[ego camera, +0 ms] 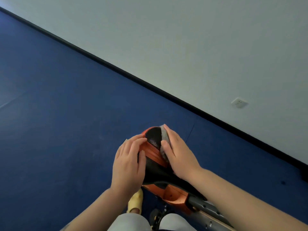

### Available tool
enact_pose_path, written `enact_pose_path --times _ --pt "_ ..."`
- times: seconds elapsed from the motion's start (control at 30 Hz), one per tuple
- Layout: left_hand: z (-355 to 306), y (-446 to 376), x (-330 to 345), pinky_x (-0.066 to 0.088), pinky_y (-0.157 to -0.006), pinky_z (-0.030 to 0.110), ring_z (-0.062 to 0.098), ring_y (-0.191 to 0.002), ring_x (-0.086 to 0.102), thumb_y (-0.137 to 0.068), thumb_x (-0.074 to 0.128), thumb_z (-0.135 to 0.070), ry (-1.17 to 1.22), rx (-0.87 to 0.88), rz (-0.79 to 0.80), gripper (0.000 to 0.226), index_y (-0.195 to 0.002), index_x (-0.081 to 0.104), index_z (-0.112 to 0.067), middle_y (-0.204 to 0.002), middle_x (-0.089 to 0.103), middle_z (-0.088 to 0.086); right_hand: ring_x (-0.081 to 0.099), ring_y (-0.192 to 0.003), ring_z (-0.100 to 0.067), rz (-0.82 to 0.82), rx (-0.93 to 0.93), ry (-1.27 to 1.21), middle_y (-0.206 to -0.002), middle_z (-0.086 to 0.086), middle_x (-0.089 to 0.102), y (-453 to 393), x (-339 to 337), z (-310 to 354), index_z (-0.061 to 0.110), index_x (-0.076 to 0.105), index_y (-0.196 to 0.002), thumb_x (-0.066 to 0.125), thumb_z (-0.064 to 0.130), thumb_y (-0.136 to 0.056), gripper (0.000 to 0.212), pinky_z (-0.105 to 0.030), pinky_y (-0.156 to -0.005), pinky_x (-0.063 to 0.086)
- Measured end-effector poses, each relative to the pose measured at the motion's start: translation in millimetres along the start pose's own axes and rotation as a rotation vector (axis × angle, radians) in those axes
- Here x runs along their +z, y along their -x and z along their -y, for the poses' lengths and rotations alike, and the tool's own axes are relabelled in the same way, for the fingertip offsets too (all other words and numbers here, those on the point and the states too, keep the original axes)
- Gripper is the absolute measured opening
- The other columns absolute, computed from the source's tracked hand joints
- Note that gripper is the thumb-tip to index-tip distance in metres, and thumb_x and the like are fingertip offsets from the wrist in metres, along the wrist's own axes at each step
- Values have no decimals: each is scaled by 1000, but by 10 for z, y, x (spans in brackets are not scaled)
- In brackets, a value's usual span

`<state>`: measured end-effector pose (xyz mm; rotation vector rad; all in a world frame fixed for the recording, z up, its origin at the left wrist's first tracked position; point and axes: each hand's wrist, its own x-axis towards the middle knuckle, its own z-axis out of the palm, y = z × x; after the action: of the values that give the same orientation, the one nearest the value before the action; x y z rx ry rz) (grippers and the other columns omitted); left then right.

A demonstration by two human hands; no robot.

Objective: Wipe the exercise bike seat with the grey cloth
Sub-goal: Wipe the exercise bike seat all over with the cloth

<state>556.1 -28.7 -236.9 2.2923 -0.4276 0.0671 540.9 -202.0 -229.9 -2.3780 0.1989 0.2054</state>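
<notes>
The exercise bike seat is black with perforations and orange trim, low in the middle of the view. My left hand lies flat on its left side, fingers curled over the edge. My right hand presses the grey cloth against the seat's right side; only a strip of the cloth shows beside my fingers, the rest is hidden under the palm.
The seat's orange bracket and grey post run toward the lower right. Blue floor surrounds the bike. A white wall with a black skirting and a socket stands behind. My yellow shoe and a black pedal are below.
</notes>
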Motion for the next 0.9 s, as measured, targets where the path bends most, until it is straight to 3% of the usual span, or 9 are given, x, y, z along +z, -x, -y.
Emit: enact_pose_path --times 0.13,0.27,0.37,0.53,0.7,0.9 --pt "-85 -158 -58 23 -110 26 5 -127 38 -91 39 -26 -96 75 112 38 -128 47 -27 -138 44 -13 40 -135 -12 30 116 199 -156 10 28 313 -3 -15 30 5 -153 23 53 -99 61 -38 -97 45" --pt "-148 -261 45 23 -110 26 3 -134 29 -93 38 -27 -185 136 153 39 -131 46 -28 -141 43 -15 35 -139 -14 -26 183 -18 -156 9 32 -124 25 112 30 19 -152 21 52 -100 56 -40 -106 37" --pt "-113 -228 70 31 -108 32 3 -136 28 -94 36 -30 -222 134 155 41 -133 46 -28 -143 42 -16 35 -139 -14 -32 147 -74 -156 10 31 -117 23 114 31 20 -151 22 51 -100 55 -39 -107 37" --pt "-97 -208 69 39 -103 36 3 -137 29 -93 37 -29 -229 135 131 42 -133 48 -28 -143 42 -15 41 -134 -15 80 123 180 -155 9 31 368 -60 -54 31 4 -153 20 53 -99 60 -42 -96 46" --pt "-91 -191 87 39 -102 33 4 -135 32 -92 39 -26 -217 142 82 40 -129 54 -25 -140 47 -14 37 -139 -20 64 268 -109 -156 2 33 -61 -32 37 29 17 -153 17 52 -100 57 -38 -108 32" --pt "-74 -151 87 43 -99 38 4 -135 34 -92 41 -25 -194 143 51 38 -128 55 -25 -139 49 -13 52 -122 -16 77 73 168 -142 8 50 584 -149 -152 33 18 -150 21 50 -100 53 -40 -92 47"
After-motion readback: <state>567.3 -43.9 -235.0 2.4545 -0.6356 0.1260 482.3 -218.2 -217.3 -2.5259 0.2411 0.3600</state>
